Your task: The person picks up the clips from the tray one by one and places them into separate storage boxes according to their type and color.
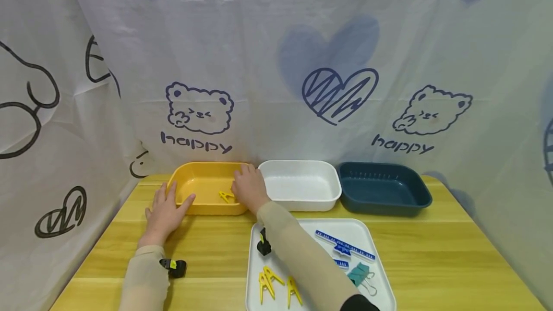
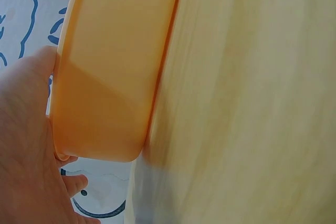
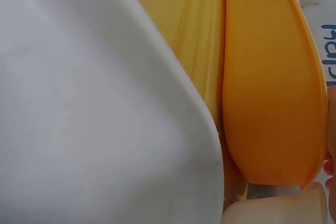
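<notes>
My left hand lies at the left end of the yellow bin, fingers spread, with the thumb over the front rim and the other fingers by the end wall. At the bin's right end, my right hand reaches over the rim, its fingertips largely hidden. A yellow clip lies on the bin floor beside those fingers. I cannot tell whether the right fingers hold anything. In the right wrist view the orange-looking bin shows, with parts of both hands at its rim.
A white bin and a dark blue bin stand in the same row. Under my right forearm, a white tray carries several yellow clips, blue ruler-like clips and a teal binder clip. A printed curtain hangs behind.
</notes>
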`<state>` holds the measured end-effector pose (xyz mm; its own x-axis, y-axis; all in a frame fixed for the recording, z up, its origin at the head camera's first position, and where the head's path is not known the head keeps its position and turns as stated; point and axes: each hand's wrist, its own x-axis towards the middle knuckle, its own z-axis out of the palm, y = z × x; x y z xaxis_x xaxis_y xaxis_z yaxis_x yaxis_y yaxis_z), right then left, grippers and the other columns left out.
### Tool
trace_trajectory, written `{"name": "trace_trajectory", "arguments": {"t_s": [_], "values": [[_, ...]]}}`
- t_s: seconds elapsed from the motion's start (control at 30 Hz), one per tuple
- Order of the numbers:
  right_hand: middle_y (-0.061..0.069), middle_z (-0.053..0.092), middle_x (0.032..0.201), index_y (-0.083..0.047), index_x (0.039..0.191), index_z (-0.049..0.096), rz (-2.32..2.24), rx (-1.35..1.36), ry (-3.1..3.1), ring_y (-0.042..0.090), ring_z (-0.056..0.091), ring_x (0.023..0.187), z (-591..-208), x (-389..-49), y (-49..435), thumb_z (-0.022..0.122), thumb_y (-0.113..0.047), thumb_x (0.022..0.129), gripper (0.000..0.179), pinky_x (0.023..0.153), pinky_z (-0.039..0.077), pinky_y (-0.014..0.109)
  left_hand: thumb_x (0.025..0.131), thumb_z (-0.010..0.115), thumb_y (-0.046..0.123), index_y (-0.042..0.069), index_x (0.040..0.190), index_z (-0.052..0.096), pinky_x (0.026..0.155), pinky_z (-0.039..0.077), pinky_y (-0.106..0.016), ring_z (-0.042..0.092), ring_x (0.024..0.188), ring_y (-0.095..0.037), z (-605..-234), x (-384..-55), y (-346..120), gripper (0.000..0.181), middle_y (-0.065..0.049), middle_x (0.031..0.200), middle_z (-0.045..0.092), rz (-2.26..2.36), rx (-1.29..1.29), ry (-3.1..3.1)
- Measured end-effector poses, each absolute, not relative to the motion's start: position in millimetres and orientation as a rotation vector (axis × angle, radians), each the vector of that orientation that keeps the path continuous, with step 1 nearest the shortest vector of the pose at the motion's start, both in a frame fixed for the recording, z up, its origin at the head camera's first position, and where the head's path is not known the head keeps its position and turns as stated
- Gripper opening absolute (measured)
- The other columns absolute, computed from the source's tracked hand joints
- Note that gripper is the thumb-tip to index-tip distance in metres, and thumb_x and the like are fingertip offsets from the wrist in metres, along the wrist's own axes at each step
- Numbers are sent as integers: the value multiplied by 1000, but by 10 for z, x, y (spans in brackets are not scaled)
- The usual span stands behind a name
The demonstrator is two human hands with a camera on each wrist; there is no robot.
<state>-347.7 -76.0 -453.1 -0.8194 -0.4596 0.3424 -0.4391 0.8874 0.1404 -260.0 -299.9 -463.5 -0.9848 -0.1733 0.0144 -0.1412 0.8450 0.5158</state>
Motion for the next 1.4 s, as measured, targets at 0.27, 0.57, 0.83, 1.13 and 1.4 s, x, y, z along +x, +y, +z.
{"name": "trace_trajectory", "arguments": {"t_s": [0.27,0.57,0.83,1.13,1.4], "values": [[0,56,105,-17,110,65,-50,709,-2630,17,47,96,-4509,-3468,-699,51,-41,98,30,84,45,30,93,31,72,6,157,3,104,1,-82,-3,146,-52,-4625,-2604,-2999,96,-27,161,-6,-822,258,-2963],[0,55,104,-17,109,63,-14,742,-2594,16,46,94,-4309,-3379,-531,52,-42,98,29,82,45,27,93,30,73,6,157,2,105,1,-81,-4,146,-52,-4616,-2638,-3011,97,-27,161,-7,-814,260,-2964],[1,55,103,-15,110,63,-32,786,-2569,17,46,93,-4191,-3279,-344,51,-44,99,33,81,44,28,93,31,73,6,157,3,105,0,-81,-3,146,-53,-4608,-2645,-3009,97,-27,161,-7,-814,252,-2960],[1,54,104,-14,115,62,8,862,-2550,17,46,93,-3997,-3094,-164,52,-43,98,35,82,44,28,93,31,72,6,157,4,104,1,-82,-3,146,-53,-4642,-2639,-3001,96,-26,162,-6,-825,255,-2960],[0,51,97,-14,116,64,59,900,-2530,16,44,91,-3846,-2916,-50,54,-43,97,36,80,42,28,94,33,71,6,157,4,105,1,-81,-2,147,-52,-4659,-2628,-2996,95,-26,162,-6,-839,257,-2947]]}}
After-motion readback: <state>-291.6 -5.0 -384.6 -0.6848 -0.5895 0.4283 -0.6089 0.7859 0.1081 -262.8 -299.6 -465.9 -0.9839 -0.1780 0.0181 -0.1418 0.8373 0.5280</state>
